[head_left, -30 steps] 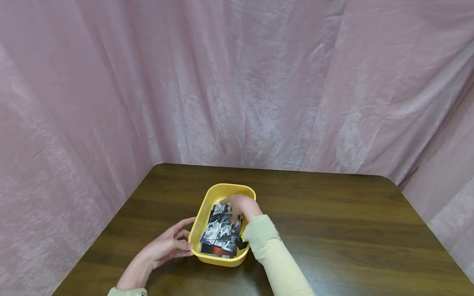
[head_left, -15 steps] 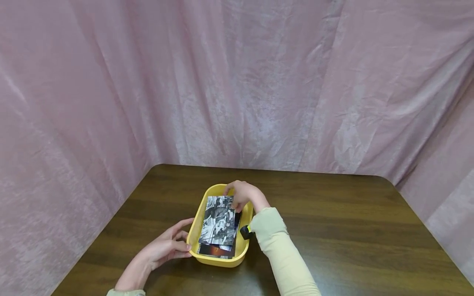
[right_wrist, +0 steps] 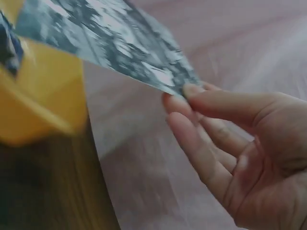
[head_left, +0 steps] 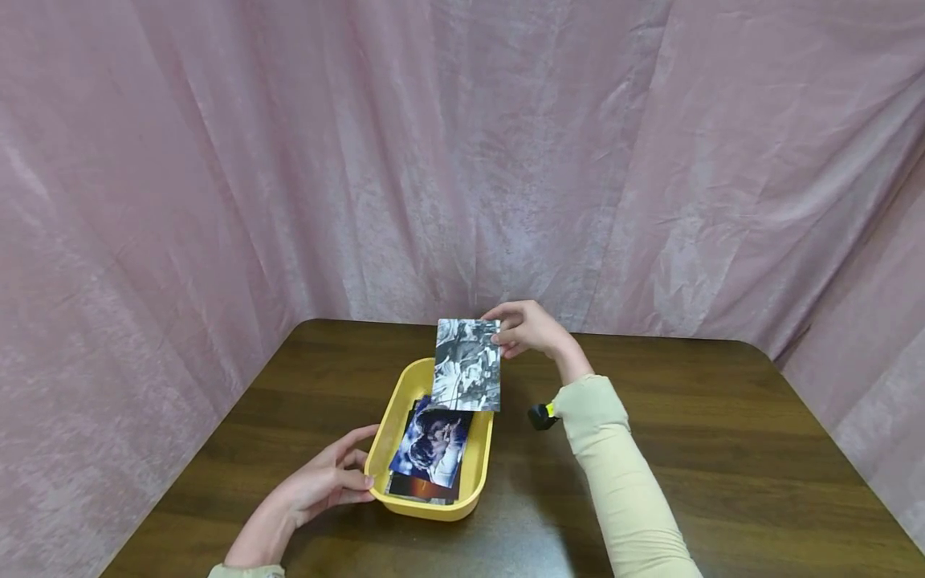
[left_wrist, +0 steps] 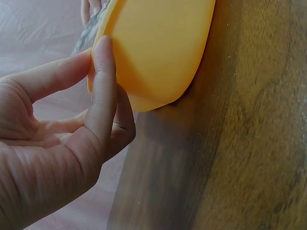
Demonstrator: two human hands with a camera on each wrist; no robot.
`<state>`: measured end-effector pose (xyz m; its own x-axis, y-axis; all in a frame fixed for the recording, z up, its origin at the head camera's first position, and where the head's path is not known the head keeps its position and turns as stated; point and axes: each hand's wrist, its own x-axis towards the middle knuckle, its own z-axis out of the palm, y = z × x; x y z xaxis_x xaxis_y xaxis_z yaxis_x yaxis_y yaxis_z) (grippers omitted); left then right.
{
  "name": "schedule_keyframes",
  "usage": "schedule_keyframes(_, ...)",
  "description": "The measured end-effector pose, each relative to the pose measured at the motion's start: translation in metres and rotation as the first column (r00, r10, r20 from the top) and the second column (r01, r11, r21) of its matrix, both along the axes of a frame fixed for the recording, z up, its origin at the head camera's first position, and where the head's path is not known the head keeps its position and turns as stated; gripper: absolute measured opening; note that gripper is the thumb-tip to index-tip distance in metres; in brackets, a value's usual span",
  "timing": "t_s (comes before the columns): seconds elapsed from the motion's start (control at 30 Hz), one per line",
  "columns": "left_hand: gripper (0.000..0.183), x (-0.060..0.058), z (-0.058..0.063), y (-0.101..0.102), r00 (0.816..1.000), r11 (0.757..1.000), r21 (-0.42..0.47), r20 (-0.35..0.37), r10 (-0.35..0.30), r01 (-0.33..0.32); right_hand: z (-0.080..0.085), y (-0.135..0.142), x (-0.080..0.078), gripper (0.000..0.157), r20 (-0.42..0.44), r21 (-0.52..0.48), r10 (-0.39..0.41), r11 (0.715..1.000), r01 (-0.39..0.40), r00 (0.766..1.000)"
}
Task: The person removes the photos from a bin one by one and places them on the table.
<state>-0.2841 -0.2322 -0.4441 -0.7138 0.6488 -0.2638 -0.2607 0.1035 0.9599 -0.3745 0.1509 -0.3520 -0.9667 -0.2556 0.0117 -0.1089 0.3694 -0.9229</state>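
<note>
The black-and-white print [head_left: 467, 365] hangs above the far end of the yellow plastic bin [head_left: 433, 512], crossing its far rim in the head view; the right hand [head_left: 531, 329], beyond the bin's far right corner, pinches one corner of that print between thumb and fingertips, the fingers bent and the palm holding nothing else; inside the bin lies a blue-toned print [head_left: 433, 445], over a dark print with an orange glow [head_left: 422, 487] at the near end; the left hand [head_left: 328, 482], at the bin's left side, pinches its rim between thumb and fingers; a black device [head_left: 540, 416] sits by the right cuff, right of the bin; under the bin spreads the wood-grain table [head_left: 686, 441], and behind it a pink curtain [head_left: 462, 160].
</note>
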Motion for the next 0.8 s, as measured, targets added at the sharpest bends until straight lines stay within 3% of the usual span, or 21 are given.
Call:
schedule_keyframes(0.17, 0.088, 0.001, 0.000, 0.000, 1.000, 1.000, -0.001, 0.001, -0.001, 0.001, -0.001, 0.051, -0.001, 0.041, -0.095, 0.005, -0.157, 0.987, 0.158, 0.983)
schedule_keyframes(0.27, 0.089, 0.001, 0.000, 0.000, 1.000, 1.000, -0.005, 0.002, -0.002, 0.002, -0.013, 0.080, -0.002, 0.042, -0.131, 0.030, -0.240, 0.969, 0.246, 0.962)
schedule_keyframes(0.37, 0.088, 0.000, -0.001, -0.002, 1.000, 1.000, -0.006, 0.004, -0.002, 0.002, -0.032, 0.100, -0.004, 0.043, -0.135, 0.062, -0.266, 0.959, 0.276, 0.954)
schedule_keyframes(0.53, 0.087, 0.000, -0.001, -0.006, 1.000, 1.000, -0.006, 0.000, -0.001, 0.001, -0.073, 0.113, -0.004, 0.041, -0.101, 0.097, -0.283, 0.951, 0.293, 0.954)
schedule_keyframes(0.67, 0.087, 0.001, -0.001, -0.007, 1.000, 1.000, -0.003, 0.003, -0.004, 0.004, -0.103, 0.114, -0.003, 0.038, -0.088, 0.115, -0.358, 0.923, 0.367, 0.929)
schedule_keyframes(0.8, 0.087, 0.001, -0.002, -0.008, 1.000, 1.000, -0.001, 0.001, -0.004, 0.004, -0.121, 0.113, -0.001, 0.034, -0.108, 0.152, -0.409, 0.894, 0.422, 0.906)
